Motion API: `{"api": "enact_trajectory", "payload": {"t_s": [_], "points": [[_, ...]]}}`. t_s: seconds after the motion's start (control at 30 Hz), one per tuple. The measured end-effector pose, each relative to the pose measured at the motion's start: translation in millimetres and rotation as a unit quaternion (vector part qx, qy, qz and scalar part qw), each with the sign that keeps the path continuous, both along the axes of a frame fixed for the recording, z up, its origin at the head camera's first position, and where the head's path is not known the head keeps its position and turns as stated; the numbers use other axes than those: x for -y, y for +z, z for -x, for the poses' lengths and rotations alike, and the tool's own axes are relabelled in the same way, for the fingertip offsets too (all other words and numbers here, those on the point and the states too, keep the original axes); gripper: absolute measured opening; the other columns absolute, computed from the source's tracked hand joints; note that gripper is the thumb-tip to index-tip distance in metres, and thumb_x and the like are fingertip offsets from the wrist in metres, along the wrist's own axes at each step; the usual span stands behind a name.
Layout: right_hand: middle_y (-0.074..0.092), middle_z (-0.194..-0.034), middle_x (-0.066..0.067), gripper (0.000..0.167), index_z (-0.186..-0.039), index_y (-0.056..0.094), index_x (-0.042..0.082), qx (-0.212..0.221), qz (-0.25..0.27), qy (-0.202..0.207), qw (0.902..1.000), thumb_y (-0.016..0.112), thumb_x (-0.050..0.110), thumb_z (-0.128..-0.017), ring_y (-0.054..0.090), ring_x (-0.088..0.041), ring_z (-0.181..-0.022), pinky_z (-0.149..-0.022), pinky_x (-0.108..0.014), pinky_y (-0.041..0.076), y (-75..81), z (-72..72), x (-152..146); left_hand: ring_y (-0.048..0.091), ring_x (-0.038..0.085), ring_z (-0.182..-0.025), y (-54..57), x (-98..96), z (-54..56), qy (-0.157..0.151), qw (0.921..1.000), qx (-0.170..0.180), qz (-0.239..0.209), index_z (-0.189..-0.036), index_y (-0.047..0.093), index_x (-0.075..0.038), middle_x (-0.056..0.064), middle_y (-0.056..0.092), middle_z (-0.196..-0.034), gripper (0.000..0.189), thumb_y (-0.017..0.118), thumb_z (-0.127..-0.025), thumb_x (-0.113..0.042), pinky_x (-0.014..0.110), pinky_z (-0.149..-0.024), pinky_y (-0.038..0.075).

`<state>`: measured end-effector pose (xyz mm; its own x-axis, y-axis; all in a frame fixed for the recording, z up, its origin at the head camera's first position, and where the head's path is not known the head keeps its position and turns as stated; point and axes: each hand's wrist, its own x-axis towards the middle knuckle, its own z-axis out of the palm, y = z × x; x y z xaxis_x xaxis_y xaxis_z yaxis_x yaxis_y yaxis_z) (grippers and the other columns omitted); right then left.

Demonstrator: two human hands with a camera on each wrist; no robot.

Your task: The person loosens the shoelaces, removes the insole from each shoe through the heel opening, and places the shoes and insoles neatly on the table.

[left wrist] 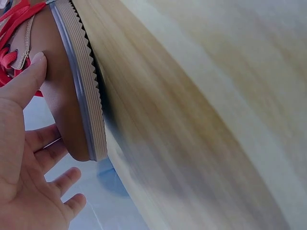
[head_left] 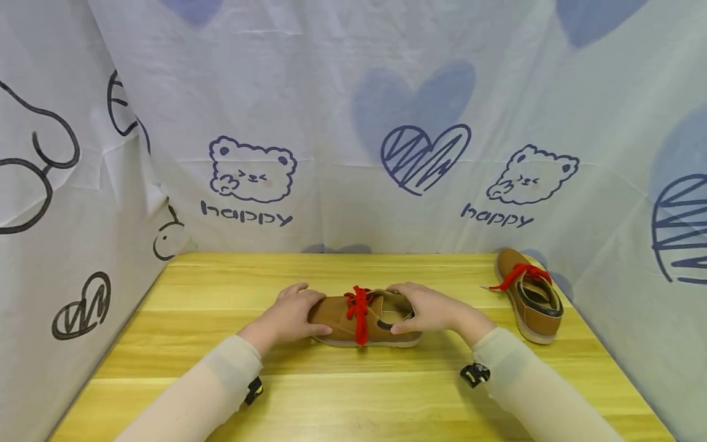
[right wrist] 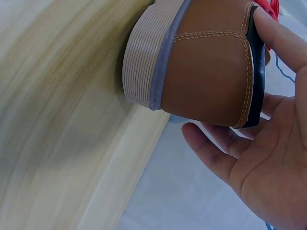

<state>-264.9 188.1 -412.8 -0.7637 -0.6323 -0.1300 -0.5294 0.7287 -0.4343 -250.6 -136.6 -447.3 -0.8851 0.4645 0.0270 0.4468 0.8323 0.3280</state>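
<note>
A brown shoe (head_left: 337, 308) with red laces (head_left: 361, 313) lies sideways on the wooden table, its toe to the left and heel to the right. My left hand (head_left: 289, 314) grips the toe, thumb on the near side and fingers round the far side. In the left wrist view the thumb (left wrist: 34, 72) presses the brown upper, while two fingers stand off from it. At the heel end, my right hand (head_left: 433, 309) holds the dark collar (right wrist: 257, 72) between thumb and fingers. The pale ridged sole (right wrist: 146, 57) faces the table.
A second brown shoe (head_left: 538, 301) with red laces stands at the table's right rear, toe pointing away. White cloth (head_left: 331, 92) printed with hearts and bears hangs behind and along both sides of the wooden table (head_left: 353, 405).
</note>
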Motion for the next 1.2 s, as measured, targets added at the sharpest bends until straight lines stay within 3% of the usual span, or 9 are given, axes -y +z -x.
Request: {"api": "enact_trajectory", "payload": {"t_s": [0.57,0.93,1.2], "points": [[0.040,-0.154,-0.016,0.091,-0.155,0.035,0.005,-0.001,-0.012,-0.005,0.9999,0.072,0.054,-0.088,0.039,-0.036,-0.140,-0.113,-0.053,0.034,1.1,-2.9,-2.0,0.033,0.041,-0.143,-8.0,-0.7,-0.3,0.007,0.9999,-0.007,0.004,-0.142,0.057,-0.009,0.006,0.058,-0.141,0.076,0.075,-0.084,-0.054,0.058,-0.117,0.021],[0.046,-0.149,-0.017,0.079,-0.150,0.045,0.008,-0.034,-0.037,0.024,0.9985,0.065,0.057,-0.091,0.044,-0.038,-0.136,-0.111,-0.054,0.036,25.1,2.3,2.5,0.032,0.042,-0.143,-7.1,-1.1,-1.0,0.008,0.9998,-0.011,0.012,-0.143,0.056,-0.009,0.006,0.058,-0.142,0.076,0.075,-0.085,-0.055,0.058,-0.117,0.021],[0.054,-0.136,-0.011,0.055,-0.140,0.057,0.011,-0.064,-0.042,0.058,0.9954,0.067,0.042,-0.096,0.052,-0.032,-0.126,-0.107,-0.050,0.042,49.2,4.7,22.7,0.032,0.042,-0.143,-4.6,-2.0,-2.6,0.008,0.9999,-0.007,0.009,-0.143,0.055,-0.008,0.007,0.057,-0.142,0.076,0.076,-0.085,-0.053,0.059,-0.117,0.020]]}}
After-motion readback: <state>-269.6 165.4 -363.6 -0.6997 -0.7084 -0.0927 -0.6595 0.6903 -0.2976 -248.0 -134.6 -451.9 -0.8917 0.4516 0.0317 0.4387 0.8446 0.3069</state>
